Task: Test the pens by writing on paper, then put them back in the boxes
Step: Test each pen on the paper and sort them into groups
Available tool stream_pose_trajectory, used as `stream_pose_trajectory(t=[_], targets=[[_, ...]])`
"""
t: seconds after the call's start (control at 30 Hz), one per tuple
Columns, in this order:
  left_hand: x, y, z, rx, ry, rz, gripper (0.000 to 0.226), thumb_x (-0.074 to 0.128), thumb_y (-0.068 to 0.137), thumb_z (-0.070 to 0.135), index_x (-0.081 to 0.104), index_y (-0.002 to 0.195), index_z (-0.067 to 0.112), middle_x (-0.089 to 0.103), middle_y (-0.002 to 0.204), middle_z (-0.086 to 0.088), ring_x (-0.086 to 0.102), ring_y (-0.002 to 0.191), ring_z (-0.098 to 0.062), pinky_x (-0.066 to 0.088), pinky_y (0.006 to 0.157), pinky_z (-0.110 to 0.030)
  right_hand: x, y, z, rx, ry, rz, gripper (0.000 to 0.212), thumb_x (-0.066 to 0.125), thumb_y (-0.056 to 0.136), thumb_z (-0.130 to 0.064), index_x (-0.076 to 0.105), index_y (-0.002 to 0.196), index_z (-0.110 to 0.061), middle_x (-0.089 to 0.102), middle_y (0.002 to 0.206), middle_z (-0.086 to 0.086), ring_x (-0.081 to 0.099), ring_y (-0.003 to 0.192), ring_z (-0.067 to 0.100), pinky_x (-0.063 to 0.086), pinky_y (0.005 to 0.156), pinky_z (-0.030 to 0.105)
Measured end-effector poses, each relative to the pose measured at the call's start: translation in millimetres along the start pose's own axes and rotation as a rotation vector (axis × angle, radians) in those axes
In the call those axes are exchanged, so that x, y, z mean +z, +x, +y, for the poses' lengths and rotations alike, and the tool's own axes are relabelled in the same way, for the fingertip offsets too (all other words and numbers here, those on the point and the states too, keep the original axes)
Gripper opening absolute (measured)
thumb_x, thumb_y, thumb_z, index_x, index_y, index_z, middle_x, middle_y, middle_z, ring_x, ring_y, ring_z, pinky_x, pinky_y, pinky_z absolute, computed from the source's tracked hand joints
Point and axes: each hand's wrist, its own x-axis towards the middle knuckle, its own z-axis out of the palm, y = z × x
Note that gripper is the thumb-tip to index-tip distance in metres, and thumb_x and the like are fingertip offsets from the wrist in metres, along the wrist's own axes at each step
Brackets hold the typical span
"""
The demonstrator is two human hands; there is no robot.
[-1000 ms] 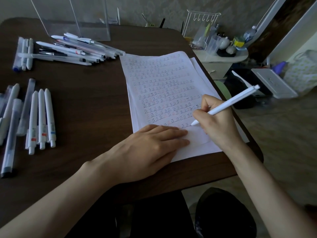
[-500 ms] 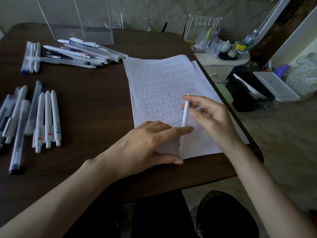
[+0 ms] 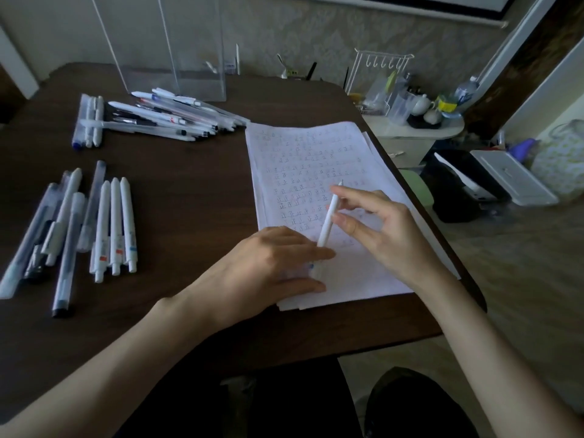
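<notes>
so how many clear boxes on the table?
2, side by side at the table's far edge: the left clear box and the right clear box. Their tops are cut off by the frame.

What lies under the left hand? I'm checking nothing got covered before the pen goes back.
The left hand rests flat on the paper; whatever is written beneath the palm is hidden.

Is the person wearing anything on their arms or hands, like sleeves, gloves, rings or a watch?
No. Both forearms are bare right up to the picture's edge, with no sleeves in sight. The left hand and the right hand wear no gloves, and no rings, watch or bracelet show. The fingers are slim with short, plain nails.
</notes>
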Motion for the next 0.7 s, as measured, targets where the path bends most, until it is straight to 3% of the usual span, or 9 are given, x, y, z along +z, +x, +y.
stream_pose_trajectory(t=[0.1,0.2,0.3,0.43,0.57,0.7], targets=[[-25,-20,-10,-0.142,0.132,0.092,0.051,0.059,0.080,0.049,0.059,0.124,0.022,0.064,0.115,0.005,0.054,0.108,-0.007,0.051,0.088,-0.030,2,22,-12,-0.019,-0.054,-0.017,0.045,0.053,0.091,-0.040,0.038,0.133,-0.044,0.062,0.118,-0.014,0.050,0.114,-0.006,0.034,0.096,0.008],[-51,-52,-24,-0.219,0.399,0.142,0.051,0.055,0.082,0.052,0.061,0.120,0.019,0.067,0.108,0.000,0.060,0.102,-0.015,0.049,0.087,-0.033,15,58,-23,-0.008,-0.116,-0.025,0.029,0.052,0.096,-0.027,0.058,0.125,-0.029,0.062,0.117,-0.015,0.052,0.107,-0.001,0.037,0.085,0.005],[-66,-79,-29,-0.332,0.574,0.114,0.056,0.043,0.082,0.059,0.063,0.119,0.021,0.066,0.107,0.002,0.061,0.102,-0.019,0.045,0.088,-0.036,43,101,-38,-0.046,-0.210,-0.114,0.023,0.051,0.096,-0.022,0.066,0.114,-0.021,0.059,0.108,-0.013,0.052,0.103,0.005,0.037,0.077,0.012],[-62,-87,-30,-0.451,0.641,0.160,0.057,0.039,0.081,0.066,0.064,0.114,0.027,0.052,0.099,0.003,0.051,0.092,-0.016,0.045,0.082,-0.034,93,156,-59,-0.149,-0.290,-0.157,0.024,0.052,0.094,-0.014,0.067,0.112,-0.012,0.066,0.110,0.002,0.055,0.097,0.011,0.035,0.075,0.016],[-57,-84,-32,-0.480,0.681,0.219,0.052,0.038,0.085,0.057,0.067,0.109,0.022,0.051,0.087,0.003,0.052,0.081,-0.017,0.047,0.073,-0.034,137,197,-73,-0.222,-0.489,-0.118,0.028,0.051,0.093,-0.017,0.063,0.118,-0.013,0.062,0.122,0.009,0.051,0.116,0.027,0.041,0.092,0.033],[-56,-86,-33,-0.480,0.677,0.240,0.048,0.038,0.085,0.051,0.068,0.108,0.021,0.051,0.085,0.003,0.051,0.080,-0.016,0.046,0.073,-0.032,159,214,-72,-0.216,-0.703,-0.141,0.023,0.054,0.093,-0.025,0.059,0.112,-0.013,0.058,0.118,0.008,0.044,0.116,0.029,0.036,0.085,0.034]])
